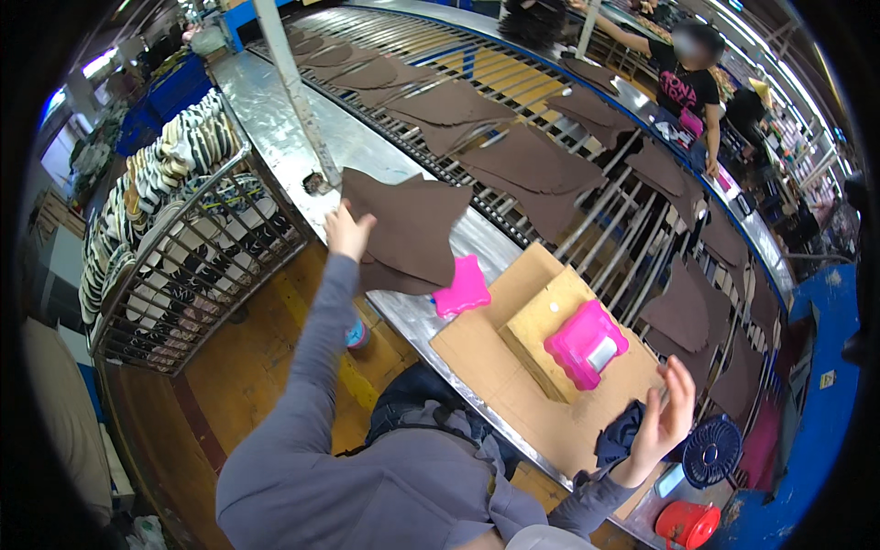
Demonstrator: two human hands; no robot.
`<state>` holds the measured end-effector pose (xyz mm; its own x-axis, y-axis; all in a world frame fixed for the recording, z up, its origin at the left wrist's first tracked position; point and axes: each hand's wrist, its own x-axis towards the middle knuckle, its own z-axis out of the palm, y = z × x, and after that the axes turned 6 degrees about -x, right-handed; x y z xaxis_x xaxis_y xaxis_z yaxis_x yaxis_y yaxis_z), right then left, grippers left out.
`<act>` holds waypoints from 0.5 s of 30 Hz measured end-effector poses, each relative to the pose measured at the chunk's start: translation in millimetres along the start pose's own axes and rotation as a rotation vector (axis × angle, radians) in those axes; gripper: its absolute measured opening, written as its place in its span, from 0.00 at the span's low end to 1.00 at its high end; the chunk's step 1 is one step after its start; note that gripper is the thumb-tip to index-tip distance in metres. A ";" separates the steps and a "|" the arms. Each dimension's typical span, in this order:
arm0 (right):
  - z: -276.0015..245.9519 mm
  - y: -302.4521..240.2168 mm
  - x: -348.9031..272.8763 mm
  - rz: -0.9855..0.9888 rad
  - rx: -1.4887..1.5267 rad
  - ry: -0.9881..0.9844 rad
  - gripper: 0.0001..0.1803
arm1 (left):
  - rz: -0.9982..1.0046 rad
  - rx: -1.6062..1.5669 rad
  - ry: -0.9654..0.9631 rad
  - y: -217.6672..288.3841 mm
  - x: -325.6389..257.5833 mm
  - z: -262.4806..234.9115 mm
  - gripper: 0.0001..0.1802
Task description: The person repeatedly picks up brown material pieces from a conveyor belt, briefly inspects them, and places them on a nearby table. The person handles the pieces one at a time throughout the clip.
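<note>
The left hand [348,231] pinched the near edge of a brown leather piece [408,229], lifted over the steel ledge [275,110]. A pink star-shaped pad [463,290] lay just right of it. The right hand [662,417], fingers spread, seemed to touch a dark cloth [620,433] on the cardboard sheet [486,357], near a pink tray [585,344]. More brown pieces lay on the far conveyor [513,101].

head cam: sits on your head, single view, nothing shared | faces down and forward over your grey sleeves, tilted | fisheye, edges bend, dark rim | near: your left hand [348,231], right hand [662,420], cardboard sheet [477,344] | far: roller conveyor [513,82] running up-right, wire rack [183,266] at your left
</note>
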<state>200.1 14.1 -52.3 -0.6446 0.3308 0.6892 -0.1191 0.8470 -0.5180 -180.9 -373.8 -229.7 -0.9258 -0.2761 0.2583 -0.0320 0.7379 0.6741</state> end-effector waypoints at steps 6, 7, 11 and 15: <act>1.4 -6.1 -28.9 0.018 -0.052 -0.152 0.17 | -0.904 -1.460 0.038 44.3 -161.9 23.9 0.32; 1.6 -6.7 -30.1 0.031 -0.034 -0.152 0.16 | -0.958 -1.485 -0.026 42.2 -172.9 27.4 0.30; -6.5 -7.2 -39.6 0.101 -0.039 -0.144 0.13 | -0.934 -1.596 -0.363 30.3 -142.6 29.1 0.12; -10.7 -13.3 -45.8 0.140 -0.051 -0.169 0.11 | -1.057 -1.602 -0.464 35.7 -106.5 33.6 0.14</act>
<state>239.3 -7.8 -71.5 -0.7700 0.3760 0.5154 0.0158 0.8189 -0.5737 -96.1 -297.3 -256.4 -0.7873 0.1935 -0.5854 -0.4760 -0.7942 0.3778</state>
